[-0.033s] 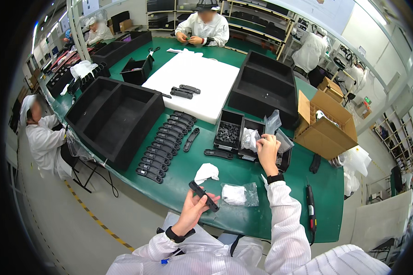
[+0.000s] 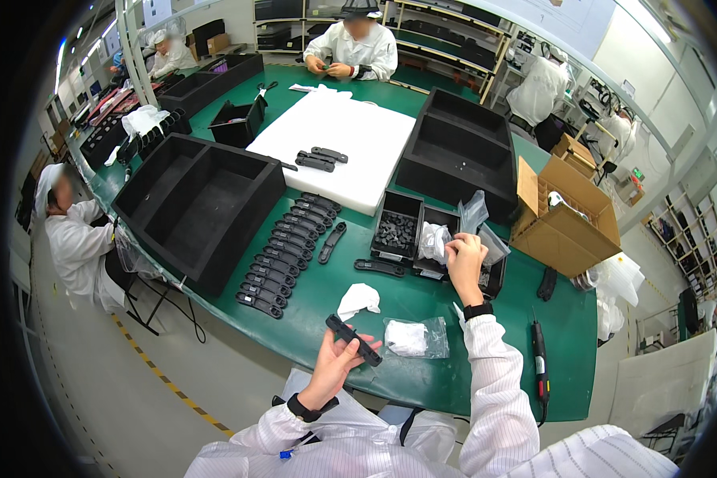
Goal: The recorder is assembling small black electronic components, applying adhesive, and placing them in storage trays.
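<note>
Hands (image 2: pixel 338 362) unmoved: left grips black part (image 2: pixel 354 340).

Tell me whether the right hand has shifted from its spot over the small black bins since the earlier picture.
No. The right hand sits at the same place over the small black bins, just left of the cardboard box, as before.

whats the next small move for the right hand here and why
Probably pinch a small piece from the parts bin and carry it to the black strip part: the right hand hangs over that bin, while the left hand holds the strip up, ready.
</note>
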`<state>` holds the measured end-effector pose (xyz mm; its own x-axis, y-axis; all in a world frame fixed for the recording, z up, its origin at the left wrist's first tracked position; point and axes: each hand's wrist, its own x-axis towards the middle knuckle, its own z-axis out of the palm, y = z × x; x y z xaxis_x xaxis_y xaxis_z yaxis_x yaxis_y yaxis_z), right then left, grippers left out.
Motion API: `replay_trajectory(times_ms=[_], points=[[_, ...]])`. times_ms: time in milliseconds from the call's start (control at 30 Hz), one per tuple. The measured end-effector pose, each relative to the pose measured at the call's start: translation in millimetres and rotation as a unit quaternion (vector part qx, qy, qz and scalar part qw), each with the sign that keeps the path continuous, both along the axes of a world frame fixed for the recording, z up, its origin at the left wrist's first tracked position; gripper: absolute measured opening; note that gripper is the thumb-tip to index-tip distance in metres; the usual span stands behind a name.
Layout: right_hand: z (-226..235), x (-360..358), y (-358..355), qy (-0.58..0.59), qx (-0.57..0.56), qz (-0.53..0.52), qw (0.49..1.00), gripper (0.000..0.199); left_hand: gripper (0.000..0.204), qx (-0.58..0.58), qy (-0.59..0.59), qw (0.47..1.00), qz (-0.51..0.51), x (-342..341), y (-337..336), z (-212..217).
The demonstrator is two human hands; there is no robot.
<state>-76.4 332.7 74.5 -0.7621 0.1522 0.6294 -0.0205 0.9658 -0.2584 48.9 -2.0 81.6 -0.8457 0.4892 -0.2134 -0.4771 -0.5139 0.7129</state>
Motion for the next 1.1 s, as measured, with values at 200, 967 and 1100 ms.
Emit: replay_trajectory(times_ms=[200, 967, 1100], points=[[11.7, 20.2, -4.9, 0.022, -0.167, -0.005, 0.986, 0.008, 0.032, 0.006, 0.025, 0.999, 0.023, 2.0, -2.9, 1.3], [93.2, 216.3, -148.2, -0.086, -0.811, 0.247, 0.523, 0.024, 0.054, 0.086, 0.167, 0.98, -0.071, 27.8, -7.5, 42.5], [92.5, 219.3, -151.3, -0.077, -0.784, 0.266, 0.555, 0.025, 0.053, 0.046, 0.177, 0.981, -0.056, 28.2, -6.3, 46.3]])
